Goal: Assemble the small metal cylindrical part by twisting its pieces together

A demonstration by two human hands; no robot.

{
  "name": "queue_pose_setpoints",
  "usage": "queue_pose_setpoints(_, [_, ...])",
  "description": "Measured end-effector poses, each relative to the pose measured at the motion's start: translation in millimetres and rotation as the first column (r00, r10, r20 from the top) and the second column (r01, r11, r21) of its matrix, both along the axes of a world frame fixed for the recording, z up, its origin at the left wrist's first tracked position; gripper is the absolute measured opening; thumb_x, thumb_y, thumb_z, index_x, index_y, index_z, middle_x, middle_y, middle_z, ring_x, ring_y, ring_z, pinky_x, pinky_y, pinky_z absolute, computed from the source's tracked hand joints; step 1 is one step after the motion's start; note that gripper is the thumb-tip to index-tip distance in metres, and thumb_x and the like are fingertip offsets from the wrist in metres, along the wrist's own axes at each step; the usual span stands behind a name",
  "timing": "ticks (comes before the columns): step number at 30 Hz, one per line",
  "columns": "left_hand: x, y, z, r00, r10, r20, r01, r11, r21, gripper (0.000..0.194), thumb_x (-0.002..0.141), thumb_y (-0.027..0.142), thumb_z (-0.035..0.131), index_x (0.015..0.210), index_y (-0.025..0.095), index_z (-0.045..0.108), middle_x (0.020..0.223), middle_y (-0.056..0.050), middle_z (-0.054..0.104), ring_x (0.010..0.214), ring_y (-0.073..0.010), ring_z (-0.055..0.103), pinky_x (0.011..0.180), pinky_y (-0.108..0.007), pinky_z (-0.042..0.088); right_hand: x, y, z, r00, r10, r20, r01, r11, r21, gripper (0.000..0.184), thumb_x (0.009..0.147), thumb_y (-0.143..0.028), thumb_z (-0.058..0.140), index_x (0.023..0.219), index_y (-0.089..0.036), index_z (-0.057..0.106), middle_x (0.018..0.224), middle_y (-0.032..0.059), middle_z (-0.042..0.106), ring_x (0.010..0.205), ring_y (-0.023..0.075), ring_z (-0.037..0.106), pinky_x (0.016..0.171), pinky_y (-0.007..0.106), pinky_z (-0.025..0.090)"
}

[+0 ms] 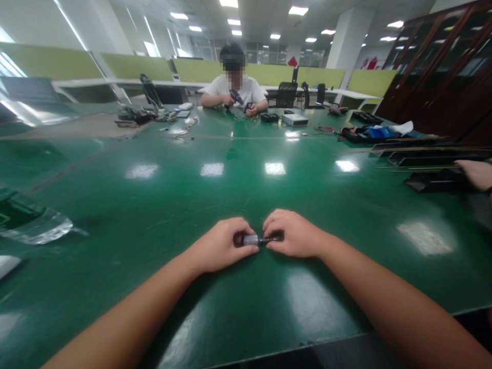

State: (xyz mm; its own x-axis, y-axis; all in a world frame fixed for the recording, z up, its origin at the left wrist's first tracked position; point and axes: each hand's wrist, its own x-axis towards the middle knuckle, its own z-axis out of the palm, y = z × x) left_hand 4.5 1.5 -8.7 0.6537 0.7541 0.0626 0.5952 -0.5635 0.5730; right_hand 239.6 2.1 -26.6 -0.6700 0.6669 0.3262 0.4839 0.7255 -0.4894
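Left hand (223, 244): curled around the silver cylinder (251, 240). Right hand (294, 233): fingers gripping the dark rod (265, 240). Cylinder and rod already line up end to end between my hands (whether fully joined, I cannot tell), over the green surface (246, 189). Opposite, a co-worker (250, 88) holds a power tool (236, 96).

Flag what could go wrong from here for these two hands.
The small silver-and-dark cylindrical piece might slip and roll across the glossy green table. The bare left hand and bare right hand sit close together around it, so one could jog it from the other's grip.
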Motion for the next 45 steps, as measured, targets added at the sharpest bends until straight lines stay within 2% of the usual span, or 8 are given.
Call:
queue_pose_setpoints(24, [0, 1, 1.0, 1.0, 0.0, 0.009, 0.0, 1.0, -0.007, 0.023, 0.083, 0.04, 0.068, 0.09, 0.019, 0.068, 0.08, -0.002, 0.063, 0.069, -0.0157, 0.058, 0.063, -0.025, 0.044, 11, 1, 8.1, 0.999, -0.008, 0.044, 0.01, 0.998, -0.055, 0.006, 0.074, -0.017, 0.074, 0.079, -0.019, 0.072, 0.092, 0.0043, 0.071, 0.091, 0.0182, 0.063, 0.088, 0.034, 0.048])
queue_pose_setpoints(45, [-1, 1, 0.1, 1.0, 0.01, 0.006, -0.01, 1.0, -0.013, 0.024, 0.083, 0.042, 0.069, 0.092, 0.02, 0.069, 0.081, -0.001, 0.063, 0.07, -0.0159, 0.058, 0.063, -0.026, 0.043, 22, 5, 12.5, 0.991, -0.024, 0.129, 0.034, 0.996, -0.081, 0.009, 0.073, -0.02, 0.076, 0.082, -0.021, 0.076, 0.1, 0.0045, 0.071, 0.097, 0.0192, 0.063, 0.091, 0.034, 0.048])
